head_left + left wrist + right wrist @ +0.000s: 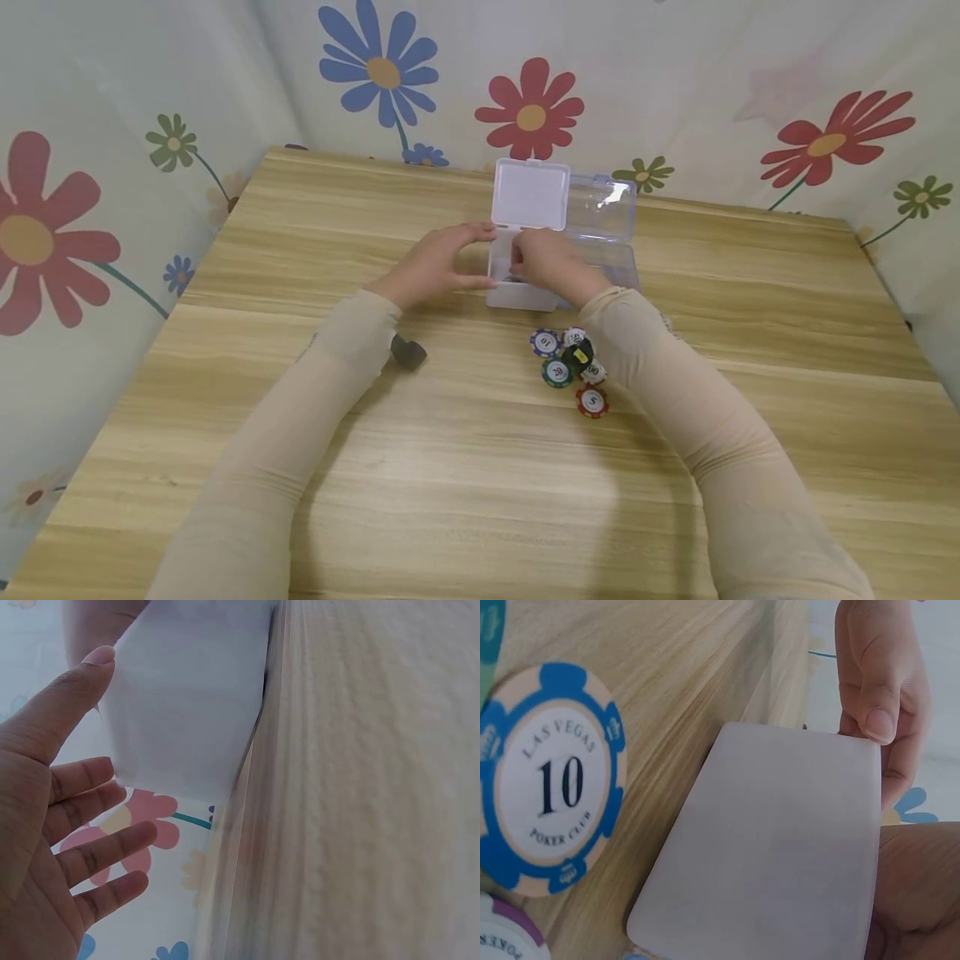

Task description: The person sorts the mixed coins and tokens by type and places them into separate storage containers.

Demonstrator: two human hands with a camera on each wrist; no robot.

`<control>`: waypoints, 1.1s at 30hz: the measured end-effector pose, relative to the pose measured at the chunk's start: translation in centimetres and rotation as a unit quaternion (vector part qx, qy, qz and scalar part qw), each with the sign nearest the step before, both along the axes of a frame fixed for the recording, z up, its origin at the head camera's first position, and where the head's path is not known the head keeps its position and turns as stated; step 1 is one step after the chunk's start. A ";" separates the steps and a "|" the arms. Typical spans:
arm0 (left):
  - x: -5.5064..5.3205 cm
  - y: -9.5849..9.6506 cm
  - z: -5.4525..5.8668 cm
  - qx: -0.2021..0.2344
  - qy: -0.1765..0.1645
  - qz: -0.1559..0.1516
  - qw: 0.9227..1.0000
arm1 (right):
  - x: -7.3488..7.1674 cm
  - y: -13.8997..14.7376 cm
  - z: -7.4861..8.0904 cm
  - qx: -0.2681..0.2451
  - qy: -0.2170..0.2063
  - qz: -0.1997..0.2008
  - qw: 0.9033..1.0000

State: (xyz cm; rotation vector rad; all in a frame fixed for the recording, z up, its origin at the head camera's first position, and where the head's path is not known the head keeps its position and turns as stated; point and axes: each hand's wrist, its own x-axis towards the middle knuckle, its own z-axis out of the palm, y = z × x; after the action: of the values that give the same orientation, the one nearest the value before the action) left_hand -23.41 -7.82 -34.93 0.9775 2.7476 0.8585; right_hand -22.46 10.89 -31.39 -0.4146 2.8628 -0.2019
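Observation:
A small white box stands with its lid raised, beside a clear plastic box. My left hand is at the white box's left side, thumb against the near rim and fingers toward the far corner; in the left wrist view its fingers are spread. My right hand reaches down into the white box with bent fingers. The box wall hides its fingertips in both wrist views, so whether they pinch something cannot be seen. A bit of something dark shows inside, under that hand.
Several poker chips lie in front of the boxes, with a small black item bearing a yellow mark on top. A dark flat piece lies by the left sleeve. Behind the wooden table hangs a flowered cloth.

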 end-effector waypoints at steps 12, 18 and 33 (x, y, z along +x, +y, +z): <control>0.1 0.2 0.2 -0.003 0.003 -0.001 1.000 | 1.4 0.8 0.4 -0.054 0.020 0.013 0.998; 0.1 -0.1 -0.1 -0.002 0.008 -0.002 1.000 | 2.1 1.3 0.1 -0.106 0.030 0.037 0.993; 1.4 1.1 1.8 -0.008 0.130 0.007 0.991 | 4.9 4.1 0.6 -0.171 0.081 0.018 0.982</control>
State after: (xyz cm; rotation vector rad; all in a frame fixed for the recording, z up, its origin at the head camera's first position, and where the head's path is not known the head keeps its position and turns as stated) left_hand -21.97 -6.71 -33.10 1.1419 2.9740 0.7574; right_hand -17.56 14.94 -30.74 -0.5697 2.9782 -0.6912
